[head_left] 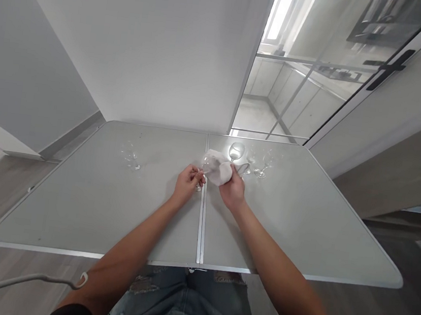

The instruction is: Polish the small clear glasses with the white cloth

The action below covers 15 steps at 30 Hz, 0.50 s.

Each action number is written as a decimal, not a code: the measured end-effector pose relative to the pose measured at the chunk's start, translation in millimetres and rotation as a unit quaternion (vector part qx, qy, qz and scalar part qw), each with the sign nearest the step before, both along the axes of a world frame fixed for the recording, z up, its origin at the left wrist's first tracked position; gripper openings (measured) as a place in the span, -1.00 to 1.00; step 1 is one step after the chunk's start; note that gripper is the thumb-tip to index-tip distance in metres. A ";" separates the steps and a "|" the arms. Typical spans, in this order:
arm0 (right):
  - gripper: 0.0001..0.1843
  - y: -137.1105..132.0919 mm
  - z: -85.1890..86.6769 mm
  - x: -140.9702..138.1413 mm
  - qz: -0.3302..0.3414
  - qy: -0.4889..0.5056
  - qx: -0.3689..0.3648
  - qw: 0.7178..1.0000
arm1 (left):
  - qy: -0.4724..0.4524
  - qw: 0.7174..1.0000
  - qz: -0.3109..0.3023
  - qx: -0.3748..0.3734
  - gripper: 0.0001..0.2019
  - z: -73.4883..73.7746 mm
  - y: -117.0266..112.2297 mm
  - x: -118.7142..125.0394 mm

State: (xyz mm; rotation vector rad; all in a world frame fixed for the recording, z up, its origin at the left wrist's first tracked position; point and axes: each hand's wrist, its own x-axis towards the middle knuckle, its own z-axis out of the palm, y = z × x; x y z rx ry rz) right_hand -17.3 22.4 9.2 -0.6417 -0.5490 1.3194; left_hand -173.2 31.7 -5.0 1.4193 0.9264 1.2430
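My left hand (188, 181) is closed round the stem of a clear wine glass (206, 163) held over the middle of the grey table (112, 207). My right hand (233, 188) grips a white cloth (219, 170) pressed against the glass's bowl. Both hands hover just above the table's centre seam.
Three more clear wine glasses stand behind the hands on the right half (236, 152) (251, 158) (264, 164). Another clear glass (131, 155) stands on the left half. A white wall and a glass door lie beyond the table; a white cable (6, 283) hangs at lower left.
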 end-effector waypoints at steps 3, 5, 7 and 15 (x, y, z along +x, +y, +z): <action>-0.67 -7.3 -2.0 -10.2 0.034 -0.070 0.024 0.997 | 0.056 0.998 0.038 0.013 -0.72 -1.4 1.1 -3.2; -0.55 -12.0 -3.8 -16.2 0.070 -0.117 0.048 0.990 | 0.129 0.989 0.054 0.037 -0.78 -2.6 1.1 -5.5; -0.44 -14.4 -6.5 -18.6 0.101 -0.170 0.059 0.978 | 0.195 0.976 0.078 0.061 -0.83 -1.9 0.5 -8.0; -0.54 -2.0 -26.5 -12.3 0.096 -0.360 0.062 0.926 | 0.361 0.919 0.099 0.122 -0.83 10.0 -0.8 -16.1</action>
